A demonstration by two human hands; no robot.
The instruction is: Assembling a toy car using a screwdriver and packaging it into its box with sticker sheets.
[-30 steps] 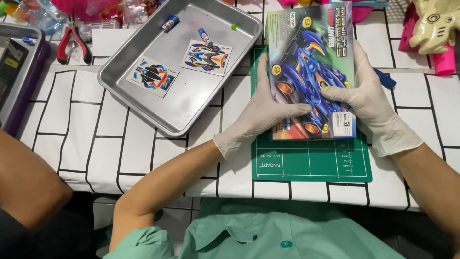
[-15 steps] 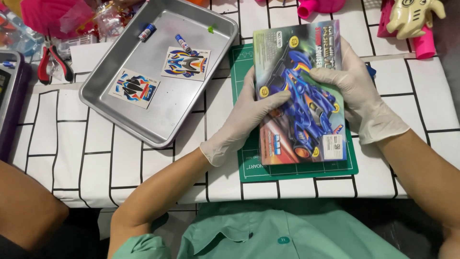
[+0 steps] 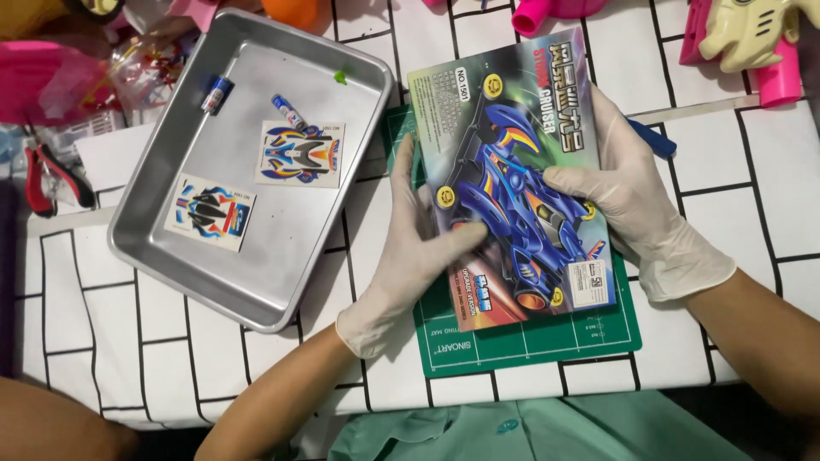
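Note:
Both my hands wear pale gloves and hold a flat toy-car kit box with a blue racing car pictured on it. My left hand grips the box's left edge, thumb on the picture. My right hand grips the right edge, thumb across the front. The box lies tilted over a green cutting mat on the white, black-lined table.
A metal tray at the left carries two sticker sheets and two small batteries. Red-handled pliers lie at the far left. Pink and yellow toys crowd the far edge. Another person's arm shows bottom left.
The box and both hands sit a little differently in view and the box is tilted more to the left; the view has shifted. My grip on it is unchanged.

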